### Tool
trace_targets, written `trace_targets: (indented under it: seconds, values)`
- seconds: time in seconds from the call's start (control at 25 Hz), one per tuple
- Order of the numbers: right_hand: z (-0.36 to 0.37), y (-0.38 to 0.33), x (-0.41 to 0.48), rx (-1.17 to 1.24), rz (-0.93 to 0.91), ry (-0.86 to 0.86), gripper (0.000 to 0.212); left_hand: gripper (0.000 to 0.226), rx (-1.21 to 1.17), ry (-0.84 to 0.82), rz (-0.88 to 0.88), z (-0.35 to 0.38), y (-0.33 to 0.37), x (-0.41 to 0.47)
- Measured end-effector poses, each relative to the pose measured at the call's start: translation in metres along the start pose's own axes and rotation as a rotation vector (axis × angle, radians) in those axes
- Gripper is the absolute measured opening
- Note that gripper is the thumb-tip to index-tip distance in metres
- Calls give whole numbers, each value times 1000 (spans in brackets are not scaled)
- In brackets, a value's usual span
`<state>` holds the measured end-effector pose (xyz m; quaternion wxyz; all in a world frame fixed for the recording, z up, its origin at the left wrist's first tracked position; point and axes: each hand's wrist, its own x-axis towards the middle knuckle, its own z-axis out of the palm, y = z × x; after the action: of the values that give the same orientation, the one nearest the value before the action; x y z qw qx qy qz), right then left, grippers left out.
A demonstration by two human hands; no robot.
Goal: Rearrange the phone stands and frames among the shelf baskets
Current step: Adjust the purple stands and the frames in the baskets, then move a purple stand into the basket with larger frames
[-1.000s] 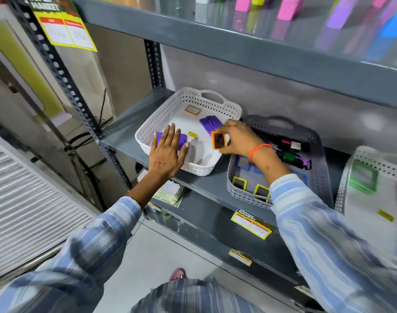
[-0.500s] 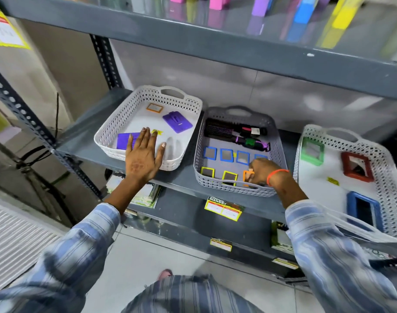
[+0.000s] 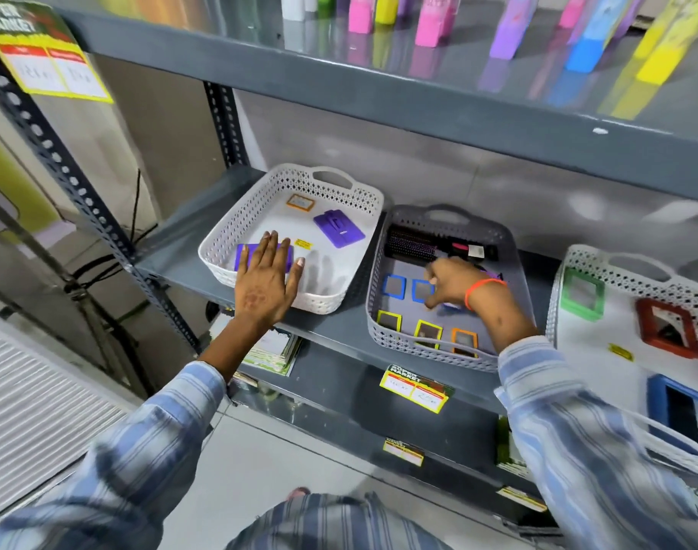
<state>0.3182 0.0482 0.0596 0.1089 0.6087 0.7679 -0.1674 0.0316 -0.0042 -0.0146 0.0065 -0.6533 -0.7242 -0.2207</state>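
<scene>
My left hand lies flat on the front rim of the left white basket, fingers spread over a purple phone stand. A second purple stand and a small orange frame lie further back in that basket. My right hand hovers inside the grey middle basket, fingers loosely curled above the row of small blue frames, holding nothing. In the grey basket's front row sit two yellow frames and an orange frame.
A black hairbrush lies at the back of the grey basket. The right white basket holds a green frame, a red frame and a blue frame. Coloured boxes stand on the shelf above. Price tags hang on the shelf edge.
My right hand carried an orange frame from the white basket, set it in the grey basket's front row, let go and moved back over the blue frames. My left hand stayed put.
</scene>
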Motion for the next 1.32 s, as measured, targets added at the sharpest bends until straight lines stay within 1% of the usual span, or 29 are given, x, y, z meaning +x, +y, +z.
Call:
trace_targets:
  seconds: [0.16, 0.28, 0.36, 0.52, 0.76, 0.88, 1.0, 1.2, 1.32]
  values:
    - [-24, -60, 41, 74, -179, 137, 45, 69, 29, -44, -51, -10, -16, 7]
    - [-25, -104, 72, 110, -276, 171, 44, 71, 3, -91, -85, -16, -28, 9]
    - [-17, -126, 93, 123, -299, 170, 46, 70, -35, -129, -110, -16, -35, 9]
    - [-3, -147, 134, 169, -269, 178, 49, 61, -61, -198, -115, -16, -39, 10]
    - [1, -167, 190, 129, -258, 211, 53, 71, -56, -213, -102, -12, -44, 11]
    - [2, -177, 212, 123, -282, 211, 55, 70, -69, -205, -98, -9, -46, 11]
    - [0, -183, 236, 95, -311, 218, 52, 70, -67, -197, -105, -9, -46, 11]
    - [4, -183, 252, 25, -278, 138, 51, 70, -76, -197, -98, -9, -47, 10]
    - [8, -182, 247, 0, -232, 186, 52, 68, -81, -193, -95, -9, -46, 10]
